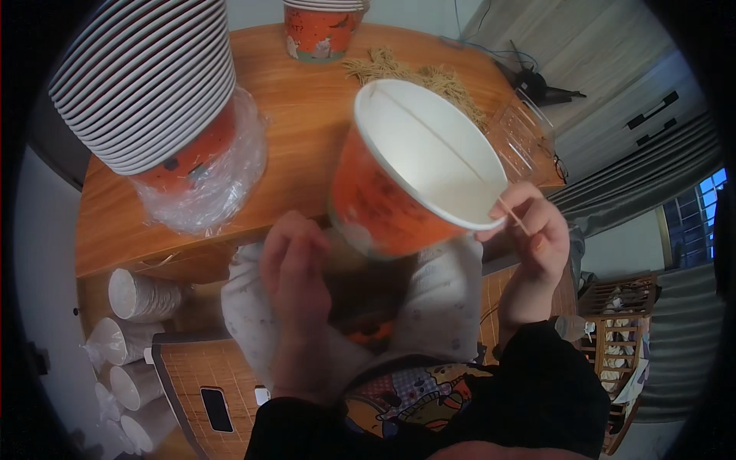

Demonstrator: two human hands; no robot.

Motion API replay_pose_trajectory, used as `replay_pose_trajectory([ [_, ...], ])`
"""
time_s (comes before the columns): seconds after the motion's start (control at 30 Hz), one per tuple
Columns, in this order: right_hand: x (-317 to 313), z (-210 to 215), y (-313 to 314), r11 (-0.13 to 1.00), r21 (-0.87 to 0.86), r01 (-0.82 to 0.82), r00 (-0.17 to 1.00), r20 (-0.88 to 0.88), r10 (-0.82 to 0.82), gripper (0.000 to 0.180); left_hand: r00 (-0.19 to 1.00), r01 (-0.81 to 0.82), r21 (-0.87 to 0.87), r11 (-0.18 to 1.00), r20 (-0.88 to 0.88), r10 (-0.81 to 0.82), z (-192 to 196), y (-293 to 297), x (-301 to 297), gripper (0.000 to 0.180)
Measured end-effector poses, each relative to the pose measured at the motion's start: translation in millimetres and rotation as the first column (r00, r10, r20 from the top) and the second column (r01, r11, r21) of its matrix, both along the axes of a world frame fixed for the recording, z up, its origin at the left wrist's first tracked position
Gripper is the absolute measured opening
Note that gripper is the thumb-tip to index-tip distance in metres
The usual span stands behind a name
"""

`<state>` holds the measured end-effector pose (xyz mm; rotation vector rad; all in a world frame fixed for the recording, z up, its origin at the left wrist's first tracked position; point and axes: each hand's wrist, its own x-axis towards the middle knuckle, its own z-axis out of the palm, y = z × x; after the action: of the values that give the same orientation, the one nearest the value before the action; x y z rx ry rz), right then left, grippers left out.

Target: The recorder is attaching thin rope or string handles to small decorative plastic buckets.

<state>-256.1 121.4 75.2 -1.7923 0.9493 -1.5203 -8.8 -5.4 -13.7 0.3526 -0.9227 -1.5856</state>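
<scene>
An orange paper bucket with a white inside is tilted over the table's front edge. A thin tan cord crosses its opening. At the near right rim, my right hand is closed on the bucket, with the cord's end running between its fingers. My left hand is apart from the bucket, left of its base. Its fingers are curled and slightly blurred, with nothing seen in them. A pile of tan cords lies just behind the bucket.
A tall stack of similar buckets, its lower part in clear plastic, stands at the left. More buckets are at the back of the wooden table. A clear plastic box lies right. Wrapped white stacks and a phone are lower left.
</scene>
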Motion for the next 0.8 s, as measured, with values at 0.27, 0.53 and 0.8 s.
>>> replay_pose_trajectory([
  [0.27,56,4,-2,0.978,0.161,0.134,0.982,-0.152,-0.109,0.014,0.986,0.168,-0.222,0.960,0.044,-0.163,5,7,3,0.036],
  [0.53,90,3,-29,0.978,0.185,0.091,0.986,-0.156,-0.062,0.010,0.738,0.564,-0.013,0.826,0.457,-0.496,24,17,8,0.036],
  [0.8,81,8,-36,0.991,0.120,-0.065,0.989,-0.123,0.080,0.013,0.883,0.459,0.071,0.886,0.072,-0.463,0,32,-16,0.027],
])
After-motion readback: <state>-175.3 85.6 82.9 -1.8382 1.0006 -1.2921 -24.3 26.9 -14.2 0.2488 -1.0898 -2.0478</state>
